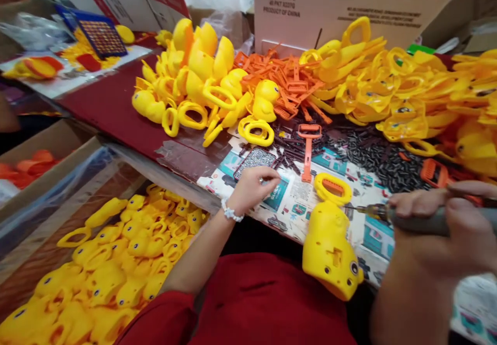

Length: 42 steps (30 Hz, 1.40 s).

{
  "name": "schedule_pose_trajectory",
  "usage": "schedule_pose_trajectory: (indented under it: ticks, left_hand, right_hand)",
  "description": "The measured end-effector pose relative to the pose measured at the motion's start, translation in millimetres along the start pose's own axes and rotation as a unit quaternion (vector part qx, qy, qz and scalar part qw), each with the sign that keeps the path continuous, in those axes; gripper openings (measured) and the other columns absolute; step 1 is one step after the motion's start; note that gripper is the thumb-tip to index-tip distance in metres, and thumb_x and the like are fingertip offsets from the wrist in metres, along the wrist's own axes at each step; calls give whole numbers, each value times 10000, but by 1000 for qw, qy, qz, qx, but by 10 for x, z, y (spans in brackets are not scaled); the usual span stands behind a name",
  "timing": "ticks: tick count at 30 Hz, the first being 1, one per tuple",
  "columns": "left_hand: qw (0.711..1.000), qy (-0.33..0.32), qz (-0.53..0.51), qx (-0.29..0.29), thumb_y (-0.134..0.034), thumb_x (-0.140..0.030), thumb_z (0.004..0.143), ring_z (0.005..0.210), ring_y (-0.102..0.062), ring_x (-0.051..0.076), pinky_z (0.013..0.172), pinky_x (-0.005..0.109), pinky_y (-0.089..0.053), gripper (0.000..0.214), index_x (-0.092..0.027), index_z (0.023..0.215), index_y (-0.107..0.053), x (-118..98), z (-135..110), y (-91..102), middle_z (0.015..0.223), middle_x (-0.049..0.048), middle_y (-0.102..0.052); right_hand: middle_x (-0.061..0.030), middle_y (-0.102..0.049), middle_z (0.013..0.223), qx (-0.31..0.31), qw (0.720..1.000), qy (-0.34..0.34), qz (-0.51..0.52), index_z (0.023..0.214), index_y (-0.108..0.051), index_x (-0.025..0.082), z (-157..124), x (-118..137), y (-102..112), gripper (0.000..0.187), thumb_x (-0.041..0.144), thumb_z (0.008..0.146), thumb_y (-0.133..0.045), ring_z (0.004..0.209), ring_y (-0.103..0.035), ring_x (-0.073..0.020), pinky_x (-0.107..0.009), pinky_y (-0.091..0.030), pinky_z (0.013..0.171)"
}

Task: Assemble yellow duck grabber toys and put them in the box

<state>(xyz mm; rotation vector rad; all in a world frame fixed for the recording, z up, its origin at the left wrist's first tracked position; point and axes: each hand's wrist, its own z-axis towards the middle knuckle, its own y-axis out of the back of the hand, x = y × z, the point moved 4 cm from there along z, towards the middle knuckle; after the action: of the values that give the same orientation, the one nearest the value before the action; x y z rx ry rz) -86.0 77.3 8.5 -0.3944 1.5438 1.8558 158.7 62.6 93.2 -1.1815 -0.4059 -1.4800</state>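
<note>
Though crowded, maroon tabletop [112,112] under yellow plastic parts [198,65], cardboard cartons [349,9] behind.

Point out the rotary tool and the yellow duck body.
Rotary tool [421,223], head view, on its grey grip.
Yellow duck body [322,231], head view, on its upper shell.

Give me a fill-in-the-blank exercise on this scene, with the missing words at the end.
1. The right hand holds a grey power tool, its metal bit beside a ____ plastic duck body.
2. The left hand has a white beaded ____ on its wrist.
3. The cardboard carton at the back is printed KEEP ____.
4. The heap of plastic runners between the piles of duck parts is ____.

Missing words: yellow; bracelet; FROZEN; orange.
</note>
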Motion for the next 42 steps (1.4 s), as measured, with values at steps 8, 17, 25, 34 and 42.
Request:
schedule_pose_trajectory:
  ticks: [8,17,25,34,42]
  left_hand:
    - [970,-185,-159,9,-587,-181,881,809,-654,135,757,252,-532,94,-143,853,-668,-622,-130,-342,842,46,-722]
    - [957,-238,-160,52,-571,-156,884,840,-650,159,789,281,-520,64,-134,866,-628,-615,-67,-309,865,70,-705]
    - [921,-363,-137,-21,-571,-494,856,1045,-608,231,926,382,-456,418,-131,1063,-588,-982,-349,-318,1087,120,-681]
    - [892,-439,-96,46,-473,-474,900,1095,-566,237,938,400,-432,390,-143,964,-667,-1195,-515,-715,1107,67,-698]
    - [894,-430,-127,7,-478,-328,869,997,-622,194,885,379,-452,258,-163,825,-671,-1212,-503,-753,966,16,-741]
  right_hand:
    - [23,-449,591,215,974,35,62,965,-468,116,-257,166,-421,154,115,812,-488,458,-450,-121,-285,-406,463]
    - [19,-472,624,222,973,11,57,977,-466,112,-288,151,-415,140,127,850,-520,482,-474,-116,-282,-416,486]
    - [28,-476,647,115,992,37,22,859,-505,148,216,-349,-583,153,170,777,-633,427,-455,-91,-227,-392,406]
    - [40,-444,558,159,987,20,-19,776,-504,146,317,-734,-629,159,238,785,-633,415,-461,-101,-207,-392,396]
    - [25,-447,491,161,986,-5,-53,711,-478,142,332,-827,-618,168,233,751,-614,379,-450,-137,-232,-380,381]
